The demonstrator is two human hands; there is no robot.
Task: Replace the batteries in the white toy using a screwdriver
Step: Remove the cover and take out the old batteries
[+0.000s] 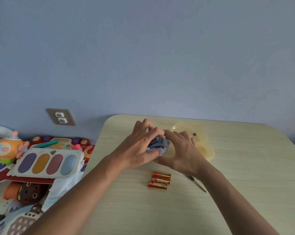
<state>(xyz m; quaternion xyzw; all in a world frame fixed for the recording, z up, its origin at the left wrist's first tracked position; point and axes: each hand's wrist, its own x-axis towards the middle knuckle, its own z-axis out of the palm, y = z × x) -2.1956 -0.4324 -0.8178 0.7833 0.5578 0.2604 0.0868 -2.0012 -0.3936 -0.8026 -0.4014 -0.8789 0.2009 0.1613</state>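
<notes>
Head view: batteries being worked in the white toy (pixel 161 145).

Left hand (pixel 140 148) and right hand (pixel 182 150) fingers are clamping the toy, above the orange batteries (pixel 159 180); screwdriver (pixel 196 183) lying beside them. Risk: reversed polarity, mixing cells.

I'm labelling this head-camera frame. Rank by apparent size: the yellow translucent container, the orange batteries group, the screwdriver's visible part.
1. yellow translucent container
2. orange batteries
3. screwdriver, though the right forearm partly hides it

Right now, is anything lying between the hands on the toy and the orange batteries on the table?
Nothing visible. Bare table separates the orange batteries from the left hand and right hand holding the white toy.
</notes>
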